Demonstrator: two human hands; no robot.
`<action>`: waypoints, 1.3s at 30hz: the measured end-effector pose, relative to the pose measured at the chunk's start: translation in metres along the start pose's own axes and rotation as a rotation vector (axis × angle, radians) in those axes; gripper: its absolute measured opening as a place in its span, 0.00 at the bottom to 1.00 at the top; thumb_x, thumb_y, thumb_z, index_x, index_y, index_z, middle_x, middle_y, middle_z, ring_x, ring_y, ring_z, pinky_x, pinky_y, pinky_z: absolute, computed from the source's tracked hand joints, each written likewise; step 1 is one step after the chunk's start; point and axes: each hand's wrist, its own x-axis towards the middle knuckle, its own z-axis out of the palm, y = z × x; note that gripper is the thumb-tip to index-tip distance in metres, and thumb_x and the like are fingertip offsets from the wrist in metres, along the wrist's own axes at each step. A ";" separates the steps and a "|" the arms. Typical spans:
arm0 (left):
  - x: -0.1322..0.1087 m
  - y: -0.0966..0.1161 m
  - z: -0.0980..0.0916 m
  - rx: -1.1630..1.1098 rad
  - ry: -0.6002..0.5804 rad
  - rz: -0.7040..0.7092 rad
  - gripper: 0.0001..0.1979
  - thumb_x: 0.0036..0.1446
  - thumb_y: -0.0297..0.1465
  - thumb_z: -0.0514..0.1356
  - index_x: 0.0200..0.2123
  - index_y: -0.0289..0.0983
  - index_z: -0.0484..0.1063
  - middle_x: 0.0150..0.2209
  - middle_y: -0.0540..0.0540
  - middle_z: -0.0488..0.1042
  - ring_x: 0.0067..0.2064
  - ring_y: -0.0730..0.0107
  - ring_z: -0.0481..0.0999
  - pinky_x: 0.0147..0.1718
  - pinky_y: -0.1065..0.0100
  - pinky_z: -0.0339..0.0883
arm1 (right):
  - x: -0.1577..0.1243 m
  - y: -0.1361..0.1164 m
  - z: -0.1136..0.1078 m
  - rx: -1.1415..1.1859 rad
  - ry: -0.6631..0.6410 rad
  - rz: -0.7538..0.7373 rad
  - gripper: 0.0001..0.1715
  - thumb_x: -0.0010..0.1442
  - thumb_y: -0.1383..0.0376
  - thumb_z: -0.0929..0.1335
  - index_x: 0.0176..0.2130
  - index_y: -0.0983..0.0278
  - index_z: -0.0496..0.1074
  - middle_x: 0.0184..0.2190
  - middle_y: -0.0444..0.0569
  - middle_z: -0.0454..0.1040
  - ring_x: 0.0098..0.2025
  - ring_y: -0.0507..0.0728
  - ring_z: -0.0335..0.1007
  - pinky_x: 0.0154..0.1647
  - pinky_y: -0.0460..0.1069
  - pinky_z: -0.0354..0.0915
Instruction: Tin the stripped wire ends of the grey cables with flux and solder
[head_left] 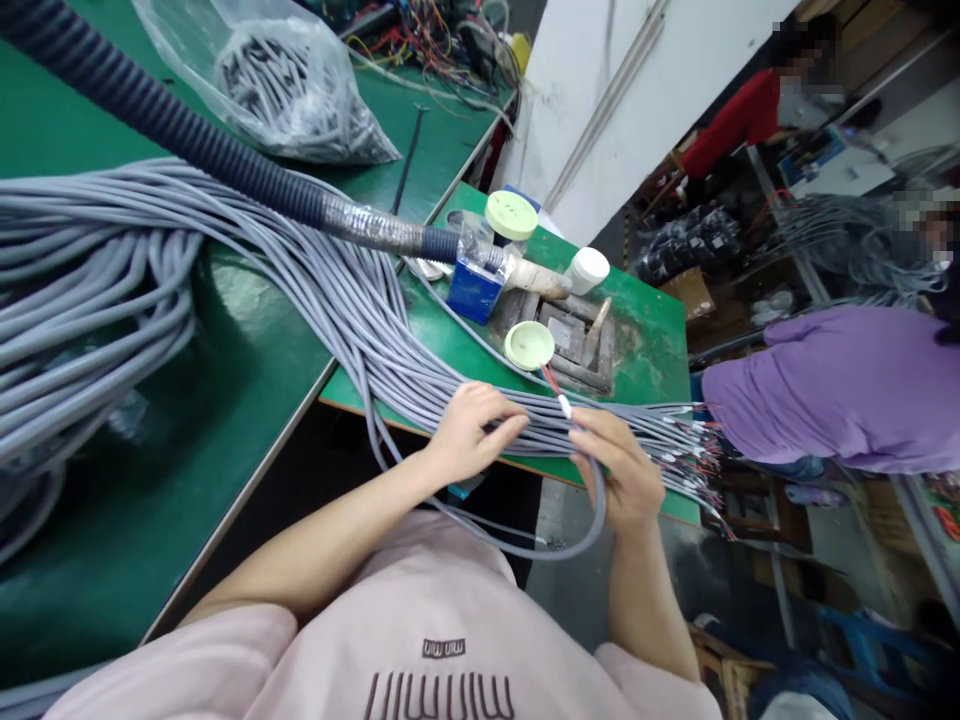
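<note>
The step in hand appears to be presenting stripped wires [550,379] at a pale green cup [529,346]. The right hand [616,465] pinches the gray cable [559,552] near its end—the wires at the cup's rim. The left hand [474,428] curls over the cable bundle [420,375]—its grip cannot be told. The next move likely calls for steady aim.

grey cable [600,505], white band [565,406], red wires [550,379]; pale green cup [529,345]; blue box [475,293]; green tabletop [649,325]

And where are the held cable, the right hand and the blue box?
Held cable [600,503]: head view, on its hanging loop.
Right hand [624,470]: head view, on its back.
Blue box [475,292]: head view, on its front face.
</note>
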 end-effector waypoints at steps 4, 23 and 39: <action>-0.010 0.018 0.020 -0.477 -0.129 -0.231 0.20 0.62 0.43 0.54 0.29 0.35 0.76 0.29 0.46 0.77 0.33 0.68 0.75 0.36 0.67 0.67 | -0.031 -0.012 0.015 0.089 -0.055 -0.016 0.31 0.58 0.74 0.66 0.57 0.51 0.66 0.54 0.51 0.73 0.55 0.63 0.71 0.52 0.64 0.70; -0.015 0.029 0.030 -0.525 -0.139 -0.344 0.19 0.59 0.42 0.58 0.21 0.35 0.73 0.24 0.48 0.75 0.27 0.73 0.72 0.29 0.70 0.64 | -0.052 -0.040 0.031 0.277 -0.023 0.681 0.09 0.62 0.62 0.65 0.32 0.60 0.73 0.17 0.39 0.70 0.19 0.51 0.67 0.23 0.46 0.63; -0.012 0.027 0.032 -1.009 0.029 -0.708 0.15 0.44 0.39 0.70 0.24 0.34 0.73 0.22 0.50 0.75 0.23 0.78 0.70 0.26 0.74 0.67 | -0.058 -0.044 0.036 0.472 0.004 0.825 0.12 0.61 0.60 0.66 0.28 0.63 0.72 0.16 0.40 0.69 0.18 0.49 0.64 0.21 0.44 0.61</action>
